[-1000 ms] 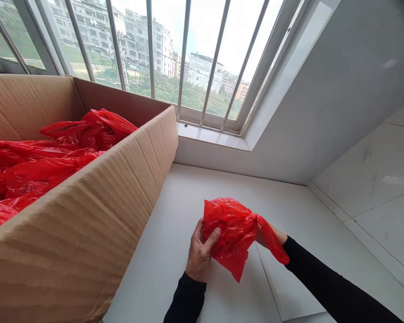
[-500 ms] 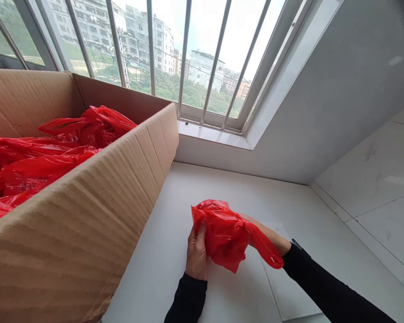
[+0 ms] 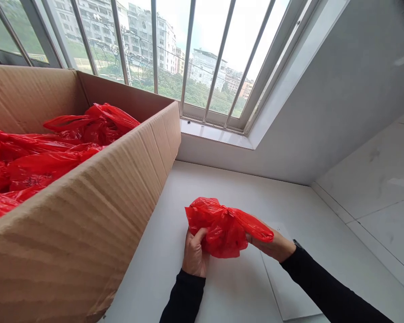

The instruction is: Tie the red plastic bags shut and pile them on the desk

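Barred window (image 3: 187, 54), pale buildings (image 3: 164, 42) beyond (trees (image 3: 170, 85) below); white sill (image 3: 218, 136)

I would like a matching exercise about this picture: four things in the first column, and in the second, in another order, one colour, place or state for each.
1. Tied red bag
2. Cardboard box
3. Barred window
4. Right sleeve

A. Black
B. Shows buildings outside
C. Between left hand and right hand
D. Contains red plastic

Pairs: 1-C, 2-D, 3-B, 4-A
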`<state>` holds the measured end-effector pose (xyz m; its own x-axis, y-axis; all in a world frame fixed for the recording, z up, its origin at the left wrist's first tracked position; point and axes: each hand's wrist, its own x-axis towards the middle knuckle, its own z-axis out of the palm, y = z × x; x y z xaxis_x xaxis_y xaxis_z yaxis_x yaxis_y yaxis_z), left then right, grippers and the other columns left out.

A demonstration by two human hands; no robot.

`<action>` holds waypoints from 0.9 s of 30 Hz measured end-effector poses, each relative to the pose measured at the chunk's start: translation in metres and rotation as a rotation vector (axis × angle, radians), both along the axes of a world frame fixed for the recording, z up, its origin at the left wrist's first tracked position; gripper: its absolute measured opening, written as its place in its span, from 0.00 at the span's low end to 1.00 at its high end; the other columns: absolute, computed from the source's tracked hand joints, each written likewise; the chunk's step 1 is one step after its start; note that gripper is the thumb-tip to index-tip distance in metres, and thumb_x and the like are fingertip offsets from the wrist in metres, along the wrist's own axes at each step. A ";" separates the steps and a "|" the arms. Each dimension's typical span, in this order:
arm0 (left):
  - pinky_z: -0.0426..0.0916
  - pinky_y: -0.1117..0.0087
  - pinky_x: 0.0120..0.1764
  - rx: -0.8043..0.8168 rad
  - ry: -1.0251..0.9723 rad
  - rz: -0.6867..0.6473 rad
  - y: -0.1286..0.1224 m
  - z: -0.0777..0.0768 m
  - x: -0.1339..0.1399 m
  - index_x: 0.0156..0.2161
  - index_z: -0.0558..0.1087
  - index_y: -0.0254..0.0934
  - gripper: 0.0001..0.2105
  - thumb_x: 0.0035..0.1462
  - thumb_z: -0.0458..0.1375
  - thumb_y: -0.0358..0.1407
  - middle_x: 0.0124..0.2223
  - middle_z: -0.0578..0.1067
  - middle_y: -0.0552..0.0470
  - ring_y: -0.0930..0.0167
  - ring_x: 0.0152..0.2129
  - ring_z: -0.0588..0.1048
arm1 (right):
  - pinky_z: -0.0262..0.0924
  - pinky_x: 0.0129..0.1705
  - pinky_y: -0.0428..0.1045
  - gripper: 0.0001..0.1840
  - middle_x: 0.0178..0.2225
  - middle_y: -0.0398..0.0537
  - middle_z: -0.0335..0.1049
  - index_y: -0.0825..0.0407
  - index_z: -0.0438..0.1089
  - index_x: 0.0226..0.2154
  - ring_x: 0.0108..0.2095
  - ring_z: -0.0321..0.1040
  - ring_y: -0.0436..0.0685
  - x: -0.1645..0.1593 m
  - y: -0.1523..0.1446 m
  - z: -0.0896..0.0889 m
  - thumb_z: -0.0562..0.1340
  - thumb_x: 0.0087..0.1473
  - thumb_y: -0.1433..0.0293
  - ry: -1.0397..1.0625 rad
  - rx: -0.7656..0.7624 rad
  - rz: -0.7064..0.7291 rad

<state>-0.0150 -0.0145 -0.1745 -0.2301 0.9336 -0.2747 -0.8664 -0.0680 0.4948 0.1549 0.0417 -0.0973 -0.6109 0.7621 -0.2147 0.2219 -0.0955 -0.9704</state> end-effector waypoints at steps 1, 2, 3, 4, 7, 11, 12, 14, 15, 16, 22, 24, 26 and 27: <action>0.75 0.62 0.45 0.014 0.000 -0.021 0.000 -0.001 0.000 0.55 0.73 0.39 0.28 0.46 0.67 0.29 0.47 0.81 0.48 0.59 0.44 0.80 | 0.62 0.32 0.52 0.14 0.28 0.43 0.69 0.46 0.71 0.28 0.27 0.61 0.54 0.000 0.000 -0.001 0.69 0.53 0.55 0.011 -0.015 -0.006; 0.75 0.62 0.45 0.028 0.018 -0.050 0.000 -0.004 0.000 0.55 0.73 0.39 0.28 0.46 0.66 0.29 0.47 0.81 0.48 0.59 0.44 0.79 | 0.63 0.33 0.52 0.13 0.29 0.44 0.70 0.46 0.72 0.31 0.28 0.63 0.55 -0.001 0.000 -0.002 0.68 0.54 0.55 0.030 -0.038 -0.020; 0.75 0.62 0.46 0.041 0.057 -0.087 0.000 -0.007 0.002 0.55 0.74 0.39 0.27 0.47 0.66 0.30 0.48 0.81 0.47 0.58 0.45 0.79 | 0.64 0.36 0.52 0.13 0.32 0.45 0.72 0.46 0.74 0.34 0.30 0.65 0.55 -0.002 0.000 -0.003 0.67 0.55 0.55 0.053 -0.067 -0.039; 0.75 0.61 0.47 0.049 0.117 -0.119 0.001 -0.012 0.004 0.54 0.74 0.38 0.26 0.47 0.67 0.31 0.48 0.81 0.45 0.57 0.45 0.79 | 0.65 0.38 0.53 0.14 0.35 0.46 0.74 0.46 0.75 0.38 0.32 0.67 0.56 -0.003 0.000 -0.003 0.67 0.56 0.54 0.078 -0.087 -0.063; 0.73 0.57 0.50 0.065 0.322 -0.147 0.005 -0.024 0.010 0.52 0.74 0.35 0.26 0.46 0.71 0.36 0.48 0.81 0.40 0.54 0.47 0.78 | 0.66 0.45 0.55 0.20 0.42 0.50 0.76 0.47 0.76 0.43 0.38 0.70 0.59 -0.003 0.000 -0.001 0.66 0.57 0.51 0.146 -0.132 -0.101; 0.71 0.56 0.54 0.099 0.376 -0.083 0.008 -0.026 0.009 0.52 0.73 0.36 0.26 0.47 0.72 0.37 0.52 0.79 0.40 0.54 0.50 0.77 | 0.66 0.52 0.56 0.23 0.50 0.52 0.74 0.46 0.75 0.49 0.45 0.70 0.60 0.004 -0.003 0.003 0.66 0.57 0.51 0.160 -0.150 -0.033; 0.70 0.56 0.54 0.103 0.370 -0.059 0.008 -0.025 0.007 0.52 0.73 0.36 0.26 0.47 0.72 0.36 0.52 0.79 0.41 0.54 0.51 0.76 | 0.64 0.54 0.56 0.24 0.52 0.52 0.73 0.46 0.73 0.53 0.47 0.69 0.60 0.006 -0.004 0.002 0.67 0.57 0.53 0.149 -0.152 -0.005; 0.71 0.58 0.53 0.113 0.357 -0.020 0.007 -0.020 0.005 0.50 0.74 0.36 0.25 0.46 0.72 0.34 0.51 0.80 0.42 0.55 0.51 0.76 | 0.65 0.54 0.56 0.25 0.51 0.51 0.73 0.46 0.71 0.55 0.47 0.69 0.59 0.006 -0.003 -0.002 0.69 0.57 0.57 0.115 -0.156 0.041; 0.71 0.58 0.52 0.125 0.350 -0.018 0.006 -0.017 0.004 0.49 0.74 0.36 0.24 0.45 0.72 0.33 0.50 0.80 0.43 0.55 0.51 0.76 | 0.66 0.51 0.55 0.24 0.49 0.51 0.74 0.47 0.72 0.54 0.45 0.70 0.58 0.005 -0.002 -0.005 0.71 0.55 0.60 0.100 -0.158 0.044; 0.71 0.59 0.51 0.137 0.343 -0.024 0.005 -0.015 0.003 0.48 0.74 0.36 0.23 0.45 0.72 0.33 0.49 0.80 0.44 0.55 0.50 0.76 | 0.66 0.48 0.53 0.22 0.45 0.50 0.75 0.48 0.74 0.50 0.42 0.70 0.57 0.004 -0.001 -0.009 0.72 0.54 0.61 0.092 -0.161 0.031; 0.73 0.60 0.45 0.187 0.352 -0.134 0.000 -0.006 0.003 0.46 0.76 0.36 0.19 0.48 0.71 0.35 0.47 0.80 0.43 0.56 0.44 0.78 | 0.61 0.35 0.46 0.11 0.32 0.43 0.71 0.52 0.74 0.35 0.31 0.63 0.50 -0.002 0.005 -0.021 0.72 0.53 0.63 0.120 -0.169 -0.029; 0.73 0.60 0.45 0.200 0.369 -0.155 0.000 -0.006 0.003 0.46 0.76 0.36 0.19 0.47 0.72 0.35 0.47 0.81 0.44 0.56 0.44 0.78 | 0.60 0.34 0.46 0.11 0.32 0.43 0.70 0.52 0.74 0.34 0.30 0.62 0.49 -0.002 0.004 -0.018 0.71 0.55 0.62 0.102 -0.176 -0.007; 0.73 0.60 0.46 0.196 0.358 -0.133 0.001 -0.007 0.003 0.47 0.77 0.37 0.20 0.47 0.72 0.36 0.47 0.81 0.44 0.56 0.45 0.77 | 0.61 0.35 0.46 0.10 0.34 0.42 0.71 0.51 0.74 0.36 0.31 0.63 0.49 -0.001 0.001 -0.013 0.71 0.56 0.63 0.090 -0.174 0.008; 0.73 0.60 0.46 0.186 0.346 -0.126 0.002 -0.008 0.003 0.47 0.77 0.36 0.21 0.46 0.72 0.36 0.47 0.81 0.45 0.55 0.46 0.77 | 0.63 0.37 0.46 0.11 0.36 0.43 0.72 0.50 0.74 0.40 0.32 0.65 0.50 -0.001 -0.001 -0.011 0.71 0.56 0.63 0.090 -0.167 0.012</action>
